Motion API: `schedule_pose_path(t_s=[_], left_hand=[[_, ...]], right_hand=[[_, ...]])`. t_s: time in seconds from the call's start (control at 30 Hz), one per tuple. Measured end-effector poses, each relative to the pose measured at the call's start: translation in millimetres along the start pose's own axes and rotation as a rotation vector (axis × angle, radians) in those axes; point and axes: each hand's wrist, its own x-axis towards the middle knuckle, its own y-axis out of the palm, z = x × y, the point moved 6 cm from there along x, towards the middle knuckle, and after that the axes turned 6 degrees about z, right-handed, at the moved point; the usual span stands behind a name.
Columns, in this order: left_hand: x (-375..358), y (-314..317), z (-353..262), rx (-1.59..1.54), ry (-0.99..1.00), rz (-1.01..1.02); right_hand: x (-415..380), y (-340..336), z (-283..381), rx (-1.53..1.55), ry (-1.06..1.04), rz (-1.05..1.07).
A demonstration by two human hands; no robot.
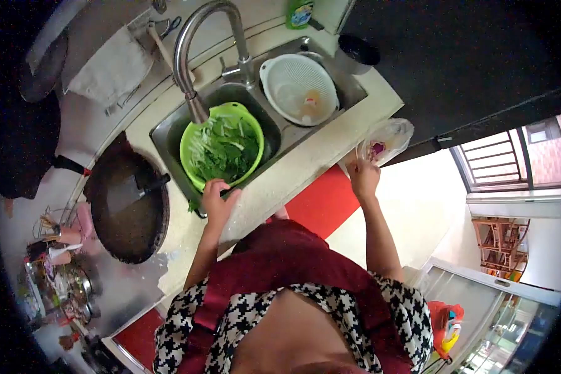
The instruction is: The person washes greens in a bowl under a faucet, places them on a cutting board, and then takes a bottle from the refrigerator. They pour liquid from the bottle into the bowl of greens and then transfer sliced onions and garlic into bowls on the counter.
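Note:
In the left sink bowl stands a lime-green basin (260, 128), filled with wet leafy greens (230, 146). My left hand (218, 201) is at its near rim by the sink edge; fingers and thumb are apart, and the fingertips appear to touch the rim. A few leaves (194, 205) hang over the sink edge beside it. My right hand (363, 177) is closed on a clear plastic bag (389, 138) over the counter's front edge. Something purple-red shows inside the bag, too blurred to name.
A white colander (293, 68) sits in the right sink bowl, under the dish soap bottle (300, 14). The faucet (182, 56) arches over the basin. A cleaver (128, 194) lies on a round chopping board (128, 234) at left. A dark cup (357, 55) stands at the right corner.

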Motion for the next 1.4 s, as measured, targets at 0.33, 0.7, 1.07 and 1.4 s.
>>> schedule_pose_path(t_s=[0.33,0.7,1.07,1.4], left_hand=[[19,17,-67,0.105,-0.001,-0.091],[-105,-16,-112,0.202,-0.254,-0.421],[-298,-110,-101,0.390,-0.577,-0.833],[-469,-212,-71,0.452,-0.781,-0.977]], right_hand=[[-65,-13,-68,0.356,0.177,0.120],[-36,49,31,0.447,-0.653,0.426],[-106,70,202,0.575,-0.978,0.713],[-249,50,354,0.650,-1.210,0.760]])
